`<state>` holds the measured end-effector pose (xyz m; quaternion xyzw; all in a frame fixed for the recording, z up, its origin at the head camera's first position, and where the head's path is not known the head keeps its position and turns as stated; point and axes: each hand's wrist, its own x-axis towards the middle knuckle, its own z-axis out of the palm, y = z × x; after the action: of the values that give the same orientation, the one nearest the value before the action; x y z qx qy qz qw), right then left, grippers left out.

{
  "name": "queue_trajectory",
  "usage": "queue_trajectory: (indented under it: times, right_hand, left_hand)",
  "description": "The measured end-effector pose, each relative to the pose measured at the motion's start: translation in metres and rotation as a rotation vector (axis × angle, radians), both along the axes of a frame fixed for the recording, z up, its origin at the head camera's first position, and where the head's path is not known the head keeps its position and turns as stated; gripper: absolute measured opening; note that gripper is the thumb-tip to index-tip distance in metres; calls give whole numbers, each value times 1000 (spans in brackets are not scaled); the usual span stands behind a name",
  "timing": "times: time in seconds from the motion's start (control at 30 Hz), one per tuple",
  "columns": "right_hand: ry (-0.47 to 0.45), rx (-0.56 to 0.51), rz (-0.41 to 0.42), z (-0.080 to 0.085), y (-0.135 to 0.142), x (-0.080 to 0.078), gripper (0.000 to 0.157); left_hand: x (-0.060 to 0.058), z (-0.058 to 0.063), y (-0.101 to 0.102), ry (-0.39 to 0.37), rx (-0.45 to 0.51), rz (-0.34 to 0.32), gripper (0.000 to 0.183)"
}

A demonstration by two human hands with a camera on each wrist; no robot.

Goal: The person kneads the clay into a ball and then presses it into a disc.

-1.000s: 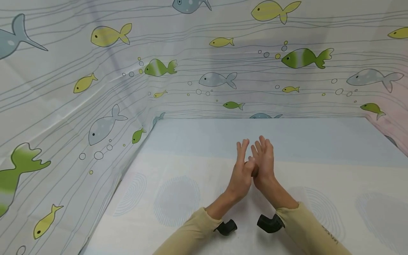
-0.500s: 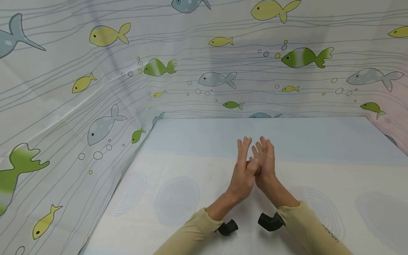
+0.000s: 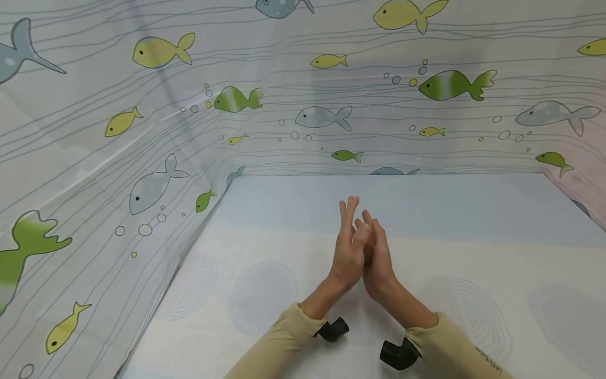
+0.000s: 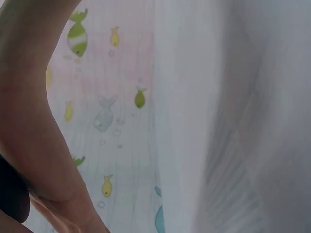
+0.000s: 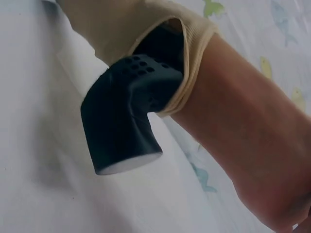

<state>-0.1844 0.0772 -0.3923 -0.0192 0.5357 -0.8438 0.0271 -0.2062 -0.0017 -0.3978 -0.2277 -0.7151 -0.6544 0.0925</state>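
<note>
In the head view my left hand (image 3: 349,255) and right hand (image 3: 379,263) stand together above the table, palms facing and pressed against each other. The left hand's outer fingers point up and apart, while its thumb and forefinger side lean onto the right palm. Nearly straight, the right hand's fingers slope up behind the left hand. Something dark shows in the narrow gap between the palms; whether it is a small brown lump or a shaded finger, I cannot tell. Both wrist views show mostly a bare forearm (image 4: 39,131), with the contact between the hands out of sight.
A pale cloth with faint circle prints and a light blue band covers the table (image 3: 265,295). Fish-printed curtains (image 3: 322,89) rise at the back and left. Black elbow-shaped wrist cameras (image 3: 400,353) stick out from the beige sleeves (image 5: 112,24).
Both hands have shifted slightly left, and the right hand has slid downward against the left. The palms have come closer, and the brown roundish shape seen between them earlier is now mostly covered.
</note>
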Motion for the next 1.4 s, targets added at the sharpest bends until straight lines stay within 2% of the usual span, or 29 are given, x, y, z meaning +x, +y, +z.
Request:
queue_trajectory:
  times: [0.37,0.67,0.93,1.17,1.3,1.4]
  right_hand:
    - [-14,8,17,2,-5,6,66]
    - [15,-16,77,5,-9,12,66]
    - [31,-16,75,9,-11,18,65]
    - [25,-23,35,13,-7,14,67]
    - [-6,-34,-13,14,-5,8,68]
    - [-64,-60,-56,13,-5,3,67]
  left_hand:
    - [-9,4,-8,1,-12,79,59]
    - [-21,3,-20,-51,14,129,59]
    - [-29,-2,-27,-95,48,148,57]
    - [-25,-11,-23,-129,45,121,60]
    - [-17,-14,-13,-131,44,82,62]
    - [-9,-16,-4,-126,33,40,62]
